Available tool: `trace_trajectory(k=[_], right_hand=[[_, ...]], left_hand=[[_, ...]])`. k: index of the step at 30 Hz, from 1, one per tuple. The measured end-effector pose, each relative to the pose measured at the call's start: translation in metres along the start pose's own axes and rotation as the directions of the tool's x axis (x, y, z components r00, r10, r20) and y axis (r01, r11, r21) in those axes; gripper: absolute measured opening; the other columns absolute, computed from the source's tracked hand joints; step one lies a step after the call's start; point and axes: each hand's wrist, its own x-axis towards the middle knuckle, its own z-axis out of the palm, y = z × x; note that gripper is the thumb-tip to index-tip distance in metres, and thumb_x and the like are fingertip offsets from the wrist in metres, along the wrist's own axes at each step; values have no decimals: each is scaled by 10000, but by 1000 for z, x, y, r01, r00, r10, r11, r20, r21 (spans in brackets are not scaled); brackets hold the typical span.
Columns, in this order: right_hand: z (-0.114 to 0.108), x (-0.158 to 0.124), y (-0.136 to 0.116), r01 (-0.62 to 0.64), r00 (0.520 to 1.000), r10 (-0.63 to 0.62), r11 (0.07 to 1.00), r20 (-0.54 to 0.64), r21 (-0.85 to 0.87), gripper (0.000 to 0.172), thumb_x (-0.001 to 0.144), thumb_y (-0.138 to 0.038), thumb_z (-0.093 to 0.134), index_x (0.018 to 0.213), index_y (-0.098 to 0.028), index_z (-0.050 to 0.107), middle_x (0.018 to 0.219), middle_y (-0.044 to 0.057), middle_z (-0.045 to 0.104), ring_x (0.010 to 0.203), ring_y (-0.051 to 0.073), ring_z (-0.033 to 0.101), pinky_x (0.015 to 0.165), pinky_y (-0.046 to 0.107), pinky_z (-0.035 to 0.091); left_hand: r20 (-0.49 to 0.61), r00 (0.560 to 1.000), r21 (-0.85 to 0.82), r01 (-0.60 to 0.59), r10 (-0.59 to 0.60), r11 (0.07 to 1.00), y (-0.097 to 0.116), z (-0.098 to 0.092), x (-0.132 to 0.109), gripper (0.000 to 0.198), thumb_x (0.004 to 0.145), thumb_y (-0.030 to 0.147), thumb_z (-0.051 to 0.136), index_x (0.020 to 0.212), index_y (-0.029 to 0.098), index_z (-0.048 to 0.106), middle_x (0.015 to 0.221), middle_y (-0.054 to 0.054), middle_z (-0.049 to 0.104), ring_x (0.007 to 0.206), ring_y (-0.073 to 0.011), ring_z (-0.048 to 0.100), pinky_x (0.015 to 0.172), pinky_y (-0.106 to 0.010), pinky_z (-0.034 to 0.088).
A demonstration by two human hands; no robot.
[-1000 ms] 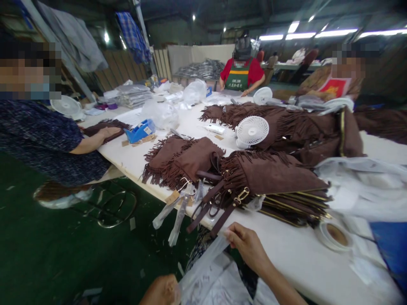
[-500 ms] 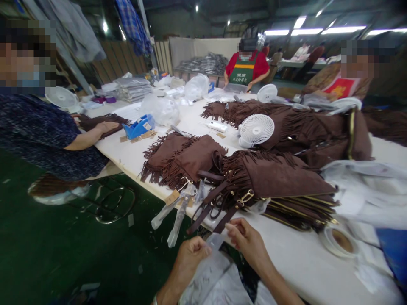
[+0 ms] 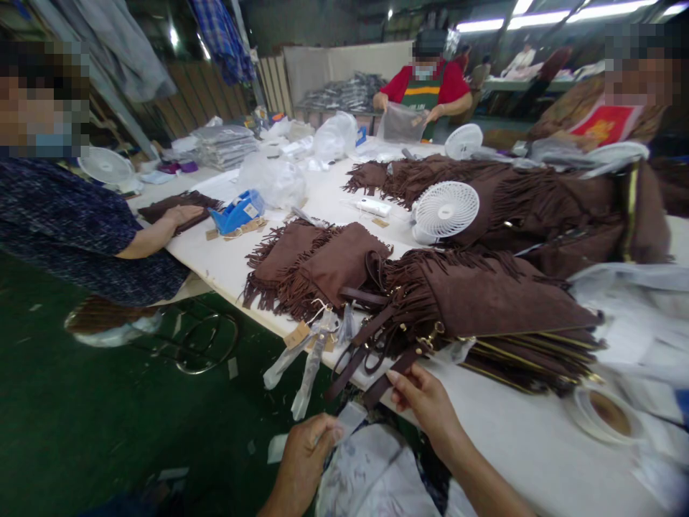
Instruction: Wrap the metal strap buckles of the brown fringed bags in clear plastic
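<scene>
My left hand (image 3: 306, 456) is closed, pinching a small clear plastic sleeve (image 3: 352, 416) below the table's front edge. To its right, my right hand (image 3: 425, 402) grips a dark brown strap (image 3: 377, 390) near its end, which hangs over the edge. Sleeve and strap end are close together; whether they touch I cannot tell. The strap comes from a stack of brown fringed bags (image 3: 484, 298) with gold zips and a gold clasp (image 3: 433, 334). Left of it, other straps in plastic sleeves (image 3: 306, 380) hang beside a cardboard tag (image 3: 296, 335).
More fringed bags (image 3: 323, 262) lie on the white table (image 3: 226, 269). A white fan (image 3: 446, 208), a blue tape dispenser (image 3: 240, 210) and a tape roll (image 3: 608, 414) stand around. Co-workers are at the left, far side and right. A stool (image 3: 113, 319) stands at left.
My left hand has drawn the sleeve slightly down and left, while my right hand has shifted a little right with the strap. The co-worker across the table has raised a clear bag.
</scene>
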Motion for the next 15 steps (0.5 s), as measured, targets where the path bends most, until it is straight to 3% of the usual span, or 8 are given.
trace_trajectory(k=[6, 15], right_hand=[[4, -10, -13, -17, 994, 9, 997, 106, 77, 322, 772, -470, 684, 815, -169, 577, 546, -35, 576, 471, 85, 485, 452, 198, 393], [1, -11, -7, -15, 995, 4, 995, 99, 102, 335, 760, -465, 697, 831, -161, 574, 544, -44, 547, 469, 81, 474, 439, 191, 390]], left_hand=[[-29, 999, 69, -45, 47, 997, 1, -5, -7, 251, 884, 356, 493, 794, 224, 687, 799, -13, 693, 805, -184, 614, 733, -229, 432], [27, 995, 107, -101, 98, 989, 11, 3, -4, 258, 894, 384, 498, 976, 260, 710, 996, -40, 719, 919, -195, 627, 818, -249, 443]])
